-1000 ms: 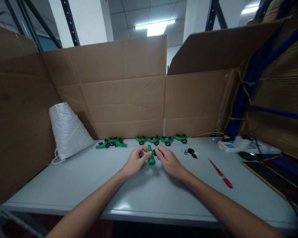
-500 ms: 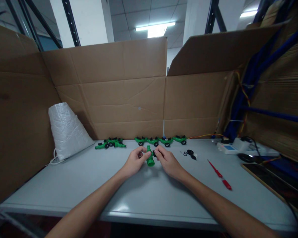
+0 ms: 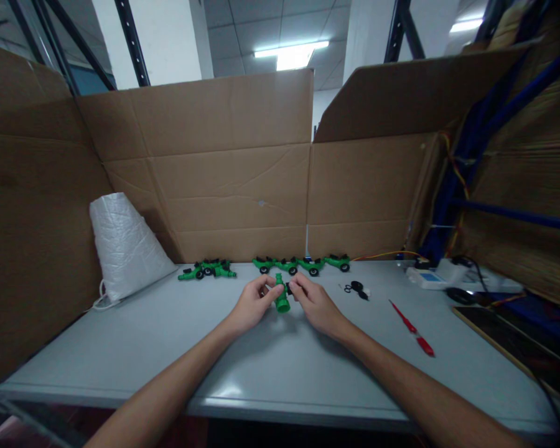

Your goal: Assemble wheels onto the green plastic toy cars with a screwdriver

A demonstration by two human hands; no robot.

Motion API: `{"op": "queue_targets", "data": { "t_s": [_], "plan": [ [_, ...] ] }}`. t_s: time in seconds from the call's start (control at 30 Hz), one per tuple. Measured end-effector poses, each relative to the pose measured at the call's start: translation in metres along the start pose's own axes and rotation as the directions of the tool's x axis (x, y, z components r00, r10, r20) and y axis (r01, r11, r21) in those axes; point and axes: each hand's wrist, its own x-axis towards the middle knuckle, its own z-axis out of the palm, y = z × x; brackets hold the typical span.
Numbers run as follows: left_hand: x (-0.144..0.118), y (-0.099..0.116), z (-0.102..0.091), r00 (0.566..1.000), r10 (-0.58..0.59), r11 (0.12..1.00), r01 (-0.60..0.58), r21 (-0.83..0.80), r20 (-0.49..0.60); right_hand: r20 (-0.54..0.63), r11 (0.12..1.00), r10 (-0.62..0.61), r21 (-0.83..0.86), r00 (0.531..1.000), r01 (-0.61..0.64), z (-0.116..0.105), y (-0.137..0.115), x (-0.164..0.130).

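Above the middle of the table, a small green plastic piece (image 3: 282, 302) with a wide round lower end is held nearly upright. My left hand (image 3: 255, 301) pinches it from the left between thumb and fingers. From the other side, the fingertips of my right hand (image 3: 313, 303) close on a small black part (image 3: 288, 289) against the green piece's side. Those fingertips partly cover the black part, so its shape is unclear. Behind my hands stand several similar green pieces with black round parts (image 3: 287, 266), and a further cluster (image 3: 208, 269) lies to the left.
Small black parts (image 3: 356, 287) lie right of my hands, with a red pen-like tool (image 3: 411, 328) farther right. A white padded bag (image 3: 126, 249) stands at left. Cardboard walls (image 3: 233, 180) enclose the table (image 3: 149, 348). A power strip (image 3: 429, 281) and dark panel (image 3: 508, 342) sit at right.
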Motion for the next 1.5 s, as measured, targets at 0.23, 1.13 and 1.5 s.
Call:
{"op": "queue_targets", "data": {
  "t_s": [0.23,1.13,1.5],
  "plan": [
    [0.000,-0.003,-0.002,1.000,-0.001,1.000,0.001,0.004,0.014,0.021,0.999,-0.028,-0.030,0.999,0.029,-0.002,-0.005,-0.001],
    [-0.003,-0.009,0.007,0.995,-0.029,0.983,0.045,-0.177,0.090,0.027,0.985,-0.097,-0.142,0.995,0.100,0.004,0.005,-0.001],
    [0.002,-0.008,0.006,0.997,-0.015,0.983,0.029,-0.180,0.081,0.017,0.991,-0.056,-0.124,0.998,0.057,0.004,0.005,0.004]
  ]
}}
